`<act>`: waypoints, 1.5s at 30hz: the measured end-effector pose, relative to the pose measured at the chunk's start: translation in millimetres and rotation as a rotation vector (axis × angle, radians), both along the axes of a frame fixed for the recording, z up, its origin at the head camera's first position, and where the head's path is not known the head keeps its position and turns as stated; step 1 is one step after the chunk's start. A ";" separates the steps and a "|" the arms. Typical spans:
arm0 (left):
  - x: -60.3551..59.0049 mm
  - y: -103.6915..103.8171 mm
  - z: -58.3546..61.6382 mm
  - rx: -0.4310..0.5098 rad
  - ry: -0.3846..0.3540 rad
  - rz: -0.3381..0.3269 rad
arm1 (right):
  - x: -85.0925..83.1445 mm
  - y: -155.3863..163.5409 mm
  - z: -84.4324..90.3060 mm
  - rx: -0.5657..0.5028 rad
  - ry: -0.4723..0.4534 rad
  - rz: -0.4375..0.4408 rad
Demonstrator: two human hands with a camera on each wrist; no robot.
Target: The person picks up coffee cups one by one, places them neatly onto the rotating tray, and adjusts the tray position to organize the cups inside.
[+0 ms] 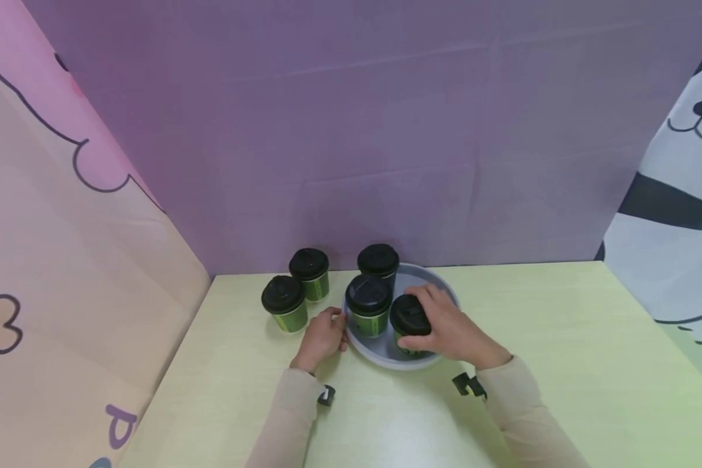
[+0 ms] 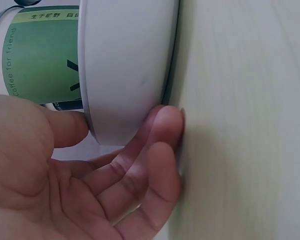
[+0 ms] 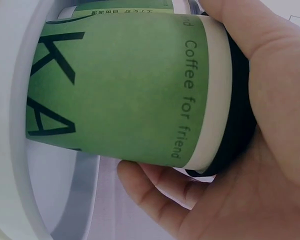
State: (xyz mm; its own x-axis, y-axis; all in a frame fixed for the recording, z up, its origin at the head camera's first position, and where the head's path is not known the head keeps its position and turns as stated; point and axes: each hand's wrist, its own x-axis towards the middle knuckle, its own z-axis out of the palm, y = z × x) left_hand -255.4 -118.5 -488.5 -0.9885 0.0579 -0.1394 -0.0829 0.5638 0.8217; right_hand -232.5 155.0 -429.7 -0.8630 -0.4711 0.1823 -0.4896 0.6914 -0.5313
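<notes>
I see R hand (image 1: 450,331) fingers curled round green paper black-lidded cup (image 3: 125,90); L hand (image 1: 323,338) pinches round grey tray (image 2: 125,65) rim, steadying it.

A pale yellow-green worktop (image 1: 561,338) sits boxed in by cloth — a plain purple backdrop (image 1: 357,130) behind, a pink cartoon-print sheet (image 1: 64,260) left, a panda-print sheet (image 1: 678,195) right.

"Coffee for friend" runs along the green cup (image 3: 120,90), above big black letters "KA"
</notes>
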 end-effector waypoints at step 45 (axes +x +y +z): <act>7.0 -10.9 12.6 0.060 -0.138 -0.184 | 13.6 -22.2 1.5 0.012 0.054 -0.120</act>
